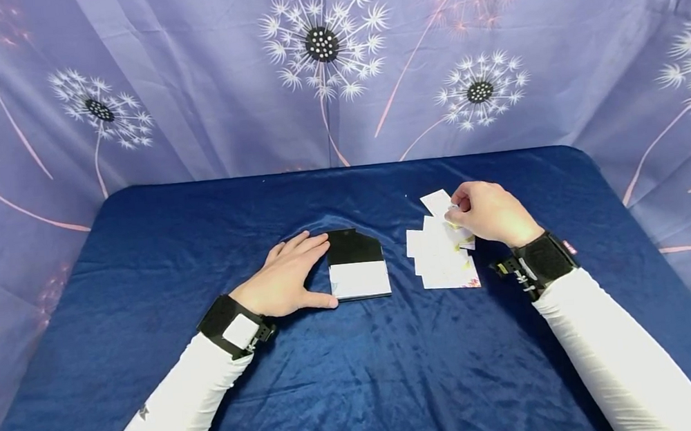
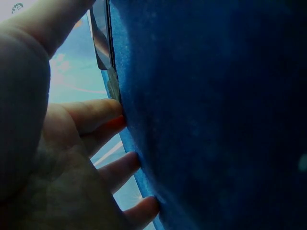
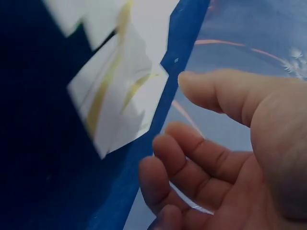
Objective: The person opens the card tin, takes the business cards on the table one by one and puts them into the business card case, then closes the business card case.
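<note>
My left hand (image 1: 289, 276) lies beside a small black card case (image 1: 353, 248), fingers extended. Its fingertips are at the case's upper left and its thumb at the lower left corner. A white card or paper (image 1: 360, 280) covers the case's near half. In the left wrist view the left fingers (image 2: 98, 115) are spread, with the case's dark edge (image 2: 108, 43) beyond. My right hand (image 1: 490, 212) hovers over a loose pile of white cards (image 1: 440, 258). The right wrist view shows its thumb and bent fingers apart, beside a card with yellow streaks (image 3: 120, 96), with nothing between them.
A blue cloth (image 1: 361, 380) with soft wrinkles covers the table. A lilac curtain with dandelion prints (image 1: 201, 83) hangs behind it. The cards overlap unevenly, with one card (image 1: 436, 201) sticking out at the far end.
</note>
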Motion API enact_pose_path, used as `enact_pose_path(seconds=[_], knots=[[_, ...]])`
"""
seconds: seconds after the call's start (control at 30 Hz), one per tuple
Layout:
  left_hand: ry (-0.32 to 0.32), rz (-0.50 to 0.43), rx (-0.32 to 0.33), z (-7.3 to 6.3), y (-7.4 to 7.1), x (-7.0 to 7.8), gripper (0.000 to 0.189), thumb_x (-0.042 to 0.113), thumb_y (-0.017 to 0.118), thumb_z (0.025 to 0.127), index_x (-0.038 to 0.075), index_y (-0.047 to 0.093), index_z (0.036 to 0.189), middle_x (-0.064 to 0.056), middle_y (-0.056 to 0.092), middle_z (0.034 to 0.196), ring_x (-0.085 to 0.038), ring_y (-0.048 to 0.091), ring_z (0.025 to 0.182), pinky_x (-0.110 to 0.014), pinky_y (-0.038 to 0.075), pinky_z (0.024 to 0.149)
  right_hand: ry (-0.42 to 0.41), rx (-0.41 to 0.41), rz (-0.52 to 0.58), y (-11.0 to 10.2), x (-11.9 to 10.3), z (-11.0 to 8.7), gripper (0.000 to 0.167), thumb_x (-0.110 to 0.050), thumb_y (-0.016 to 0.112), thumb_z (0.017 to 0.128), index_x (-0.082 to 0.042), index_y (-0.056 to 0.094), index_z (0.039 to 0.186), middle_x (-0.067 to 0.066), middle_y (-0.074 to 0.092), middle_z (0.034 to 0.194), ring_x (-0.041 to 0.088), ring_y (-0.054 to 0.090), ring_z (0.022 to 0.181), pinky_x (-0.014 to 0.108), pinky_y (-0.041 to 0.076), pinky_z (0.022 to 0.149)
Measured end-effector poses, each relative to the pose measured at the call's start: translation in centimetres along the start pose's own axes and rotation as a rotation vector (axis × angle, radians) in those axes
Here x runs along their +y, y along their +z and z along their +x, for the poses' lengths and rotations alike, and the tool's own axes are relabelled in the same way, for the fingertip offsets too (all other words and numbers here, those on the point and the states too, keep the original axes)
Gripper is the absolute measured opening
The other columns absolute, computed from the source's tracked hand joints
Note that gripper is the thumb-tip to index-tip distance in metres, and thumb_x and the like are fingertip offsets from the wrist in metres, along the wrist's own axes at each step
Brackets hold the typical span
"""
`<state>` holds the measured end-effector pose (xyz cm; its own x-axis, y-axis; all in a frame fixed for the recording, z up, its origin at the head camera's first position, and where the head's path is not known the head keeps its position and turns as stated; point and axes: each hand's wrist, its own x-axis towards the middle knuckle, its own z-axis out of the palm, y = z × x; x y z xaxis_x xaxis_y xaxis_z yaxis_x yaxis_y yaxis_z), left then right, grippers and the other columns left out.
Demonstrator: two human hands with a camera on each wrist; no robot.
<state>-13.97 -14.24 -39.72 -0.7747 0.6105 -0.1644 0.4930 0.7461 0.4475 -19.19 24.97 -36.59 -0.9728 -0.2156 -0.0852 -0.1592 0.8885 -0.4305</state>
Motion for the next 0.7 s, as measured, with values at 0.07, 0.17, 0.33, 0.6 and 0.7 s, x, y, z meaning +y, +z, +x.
enact_pose_path(seconds=[0.07,0.17,0.33,0.6,0.7], knots=[[0.001,0.0,0.0,0.0,0.0,0.0,0.104,0.06,0.079,0.091,0.01,0.031,0.169,-0.007,0.024,0.175,-0.036,0.009,0.163,-0.068,0.012,0.123,0.038,0.006,-0.012,0.1,0.3,0.0,0.034,-0.03,0.073,0.098,0.0,0.07,0.115,0.015,0.068,0.105,0.031,0.064,0.088,0.047,0.049,0.078],[0.001,-0.002,0.0,-0.1,0.0,0.1,0.104,0.061,0.079,0.091,0.01,0.031,0.169,-0.007,0.024,0.175,-0.036,0.01,0.163,-0.068,0.012,0.123,0.086,0.01,-0.044,0.3,0.7,0.1,0.044,-0.04,0.077,0.096,-0.001,0.07,0.115,0.018,0.07,0.108,0.032,0.066,0.088,0.05,0.052,0.075],[-0.004,-0.003,0.001,-0.1,0.0,0.1,0.105,0.06,0.079,0.091,0.009,0.031,0.169,-0.007,0.024,0.175,-0.036,0.01,0.163,-0.068,0.012,0.123,0.125,-0.017,-0.062,0.6,1.1,0.1,0.054,-0.052,0.076,0.094,-0.002,0.07,0.112,0.012,0.068,0.092,0.03,0.064,0.079,0.047,0.05,0.067],[0.0,-0.011,-0.002,-0.2,0.0,0.1,0.104,0.059,0.079,0.091,0.01,0.03,0.169,-0.008,0.024,0.175,-0.036,0.009,0.163,-0.068,0.012,0.123,0.139,0.012,-0.05,1.2,1.2,-0.1,0.052,-0.053,0.081,0.089,-0.005,0.069,0.102,0.009,0.064,0.086,0.028,0.062,0.075,0.041,0.047,0.061],[-0.003,-0.009,-0.003,-0.1,0.0,0.1,0.104,0.059,0.079,0.091,0.01,0.031,0.169,-0.008,0.024,0.175,-0.036,0.009,0.163,-0.068,0.011,0.124,0.145,0.033,-0.024,1.2,1.0,-0.1,0.05,-0.046,0.082,0.091,-0.002,0.067,0.108,0.013,0.066,0.094,0.03,0.063,0.078,0.043,0.048,0.065]])
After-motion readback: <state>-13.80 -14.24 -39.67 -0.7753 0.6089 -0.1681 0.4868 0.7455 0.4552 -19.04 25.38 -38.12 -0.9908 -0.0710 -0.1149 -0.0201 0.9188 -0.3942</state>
